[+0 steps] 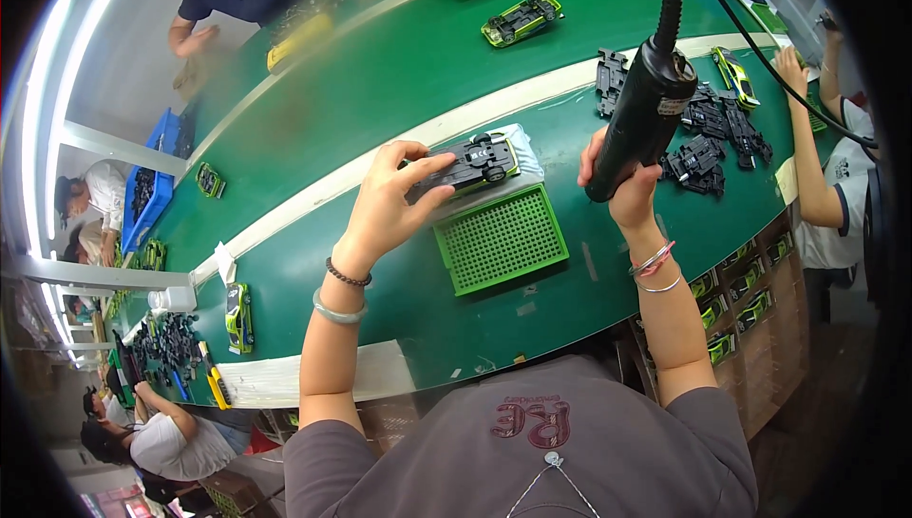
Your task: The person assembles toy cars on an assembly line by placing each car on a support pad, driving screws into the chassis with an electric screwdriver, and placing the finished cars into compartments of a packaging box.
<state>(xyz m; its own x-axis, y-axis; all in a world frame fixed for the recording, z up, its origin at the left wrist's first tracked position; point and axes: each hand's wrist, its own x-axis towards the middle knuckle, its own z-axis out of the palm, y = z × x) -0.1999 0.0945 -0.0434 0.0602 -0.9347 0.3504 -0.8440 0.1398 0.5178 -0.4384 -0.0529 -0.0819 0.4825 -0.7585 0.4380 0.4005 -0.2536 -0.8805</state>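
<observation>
My left hand (pixel 391 193) grips an upside-down toy car (pixel 475 161), thumb and fingers on its black base with the wheels up. The car rests on a pale blue cloth-like pad (pixel 527 159) on the green table. My right hand (pixel 635 197) is wrapped round a thick black electric screwdriver (pixel 648 105), whose cord runs up out of view. Its tip cannot be made out. Just in front of the car lies a small, bright green perforated basket (pixel 545 266). Loose black car bases (pixel 698 162) lie beyond the screwdriver, to its right.
A yellow-green toy car (pixel 736 78) stands at the right, another upside-down car (pixel 521 20) farther back. At left are a green car (pixel 238 317), a yellow-handled cutter (pixel 214 376) and dark parts (pixel 166 347). Co-workers sit around. Car-filled crates (pixel 750 304) stand below the table's right edge.
</observation>
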